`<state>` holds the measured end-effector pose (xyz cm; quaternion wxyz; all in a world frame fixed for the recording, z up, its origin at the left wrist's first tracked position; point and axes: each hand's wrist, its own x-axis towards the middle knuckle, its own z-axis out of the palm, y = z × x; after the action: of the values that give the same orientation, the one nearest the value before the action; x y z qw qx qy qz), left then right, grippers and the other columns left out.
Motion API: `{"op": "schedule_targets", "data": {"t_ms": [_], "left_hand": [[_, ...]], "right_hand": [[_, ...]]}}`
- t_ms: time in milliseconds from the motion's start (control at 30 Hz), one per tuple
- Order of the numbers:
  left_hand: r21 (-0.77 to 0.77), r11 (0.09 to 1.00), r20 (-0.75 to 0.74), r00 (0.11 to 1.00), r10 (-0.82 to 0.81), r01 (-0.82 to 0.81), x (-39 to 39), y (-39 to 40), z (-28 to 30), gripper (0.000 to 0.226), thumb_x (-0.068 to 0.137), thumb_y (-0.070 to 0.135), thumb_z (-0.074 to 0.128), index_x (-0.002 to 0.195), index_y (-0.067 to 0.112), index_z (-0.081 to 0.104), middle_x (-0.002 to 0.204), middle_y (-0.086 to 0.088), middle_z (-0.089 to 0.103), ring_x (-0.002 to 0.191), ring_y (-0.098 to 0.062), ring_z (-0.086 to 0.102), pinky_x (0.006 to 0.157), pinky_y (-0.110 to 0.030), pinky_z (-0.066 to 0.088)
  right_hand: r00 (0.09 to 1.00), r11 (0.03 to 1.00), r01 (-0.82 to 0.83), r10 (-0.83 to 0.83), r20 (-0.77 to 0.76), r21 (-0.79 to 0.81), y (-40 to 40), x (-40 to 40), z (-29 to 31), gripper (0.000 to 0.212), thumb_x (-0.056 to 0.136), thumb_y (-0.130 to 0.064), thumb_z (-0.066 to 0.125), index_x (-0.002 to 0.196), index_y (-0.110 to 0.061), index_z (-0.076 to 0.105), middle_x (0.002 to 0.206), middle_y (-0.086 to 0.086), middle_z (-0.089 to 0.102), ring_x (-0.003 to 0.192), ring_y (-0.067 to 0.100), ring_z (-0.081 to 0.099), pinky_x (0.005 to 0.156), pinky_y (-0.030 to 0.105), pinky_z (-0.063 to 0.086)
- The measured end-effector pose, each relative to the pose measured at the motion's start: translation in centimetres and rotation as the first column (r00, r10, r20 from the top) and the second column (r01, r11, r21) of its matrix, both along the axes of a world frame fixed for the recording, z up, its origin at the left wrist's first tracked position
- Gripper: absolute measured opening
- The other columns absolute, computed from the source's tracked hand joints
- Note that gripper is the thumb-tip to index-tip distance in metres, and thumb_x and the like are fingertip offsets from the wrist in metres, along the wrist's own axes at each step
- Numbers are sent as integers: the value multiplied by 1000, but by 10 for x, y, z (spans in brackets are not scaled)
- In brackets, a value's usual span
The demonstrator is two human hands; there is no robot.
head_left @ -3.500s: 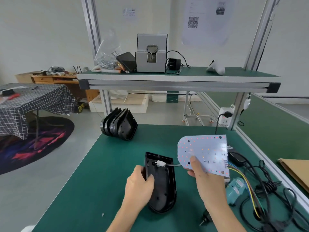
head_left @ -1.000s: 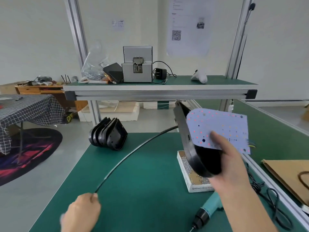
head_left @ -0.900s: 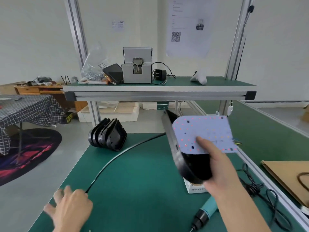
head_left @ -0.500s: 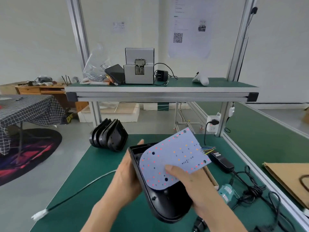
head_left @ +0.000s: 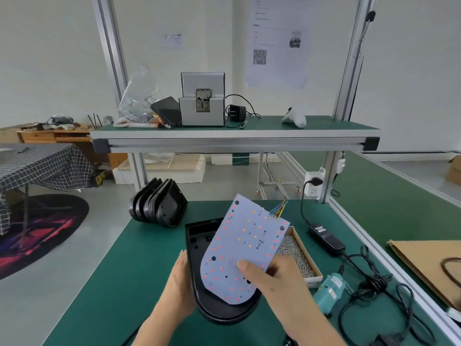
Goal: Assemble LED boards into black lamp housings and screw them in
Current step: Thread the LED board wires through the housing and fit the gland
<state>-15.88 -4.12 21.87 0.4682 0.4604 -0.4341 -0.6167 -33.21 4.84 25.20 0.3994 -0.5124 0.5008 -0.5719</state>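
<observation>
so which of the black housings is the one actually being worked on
The housing gripped by the left hand, under the LED board; the others sit untouched in a stack at the table's far left.

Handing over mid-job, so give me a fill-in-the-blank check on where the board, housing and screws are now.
1. The right hand holds the LED board tilted over the black ____.
2. The left hand grips the housing's ____ edge.
3. The box of screws lies to the ____ of the housing.
4. The spare housings lean in a stack on the ____ mat.

Missing words: housing; left; right; green
</observation>
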Motion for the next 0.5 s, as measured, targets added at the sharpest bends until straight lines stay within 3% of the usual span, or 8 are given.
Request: {"op": "schedule_targets", "data": {"t_ms": [33,100,167,200,267,333,433,500], "left_hand": [[43,998,-63,997,-51,54,0,1,2,14,99,3,52,96,10,65,98,-13,75,81,-26,74,65,-33,61],[95,978,-206,965,-162,184,-3,4,9,25,94,20,59,86,5,78,84,-13,79,62,-22,75,47,-26,56],[72,970,-194,958,-213,231,-4,8,11,26,77,32,69,73,11,84,81,-12,80,63,-23,76,50,-27,57],[21,973,-114,967,-228,231,-2,8,12,20,66,34,75,71,17,85,80,-10,80,65,-22,75,55,-28,58],[-216,966,50,990,-131,139,3,5,6,25,57,41,74,71,22,81,76,0,77,64,-11,69,63,-28,53],[-443,884,244,969,-40,148,7,0,-3,25,71,48,65,71,23,67,74,10,69,65,-4,57,65,-24,48],[-540,833,424,893,151,116,6,-12,-14,60,87,68,50,67,13,37,62,8,37,59,-8,32,54,-24,29],[-532,846,386,897,214,26,3,-14,-16,69,83,74,52,64,12,30,59,6,31,56,-9,26,50,-24,23]], "right_hand": [[1000,1000,10,-10,1,10,0,2,-5,43,77,-56,76,94,-17,83,94,20,75,78,15,58,75,37,44],[1000,1000,-8,8,18,19,0,2,-14,43,75,-60,75,93,-22,82,90,11,78,76,12,62,74,26,45],[999,998,-48,49,-17,43,3,2,-20,44,78,-64,75,96,-25,81,89,11,76,79,11,62,77,23,45],[996,995,-85,87,-36,49,4,1,-23,46,80,-64,75,99,-23,81,92,18,74,84,13,62,80,27,45],[990,989,-142,143,-19,45,8,-4,-26,38,83,-54,77,108,-26,81,104,8,79,101,15,71,89,30,53],[986,987,-157,155,60,29,10,-11,-30,38,78,-46,81,109,-24,83,117,3,79,113,20,73,94,30,57],[972,997,-71,64,224,27,12,-19,-38,63,57,-56,96,105,-15,84,118,14,77,110,34,72,96,45,55],[966,997,-48,29,258,67,12,-18,-47,77,47,-63,99,107,-17,84,114,18,77,105,36,71,97,52,51]]}}
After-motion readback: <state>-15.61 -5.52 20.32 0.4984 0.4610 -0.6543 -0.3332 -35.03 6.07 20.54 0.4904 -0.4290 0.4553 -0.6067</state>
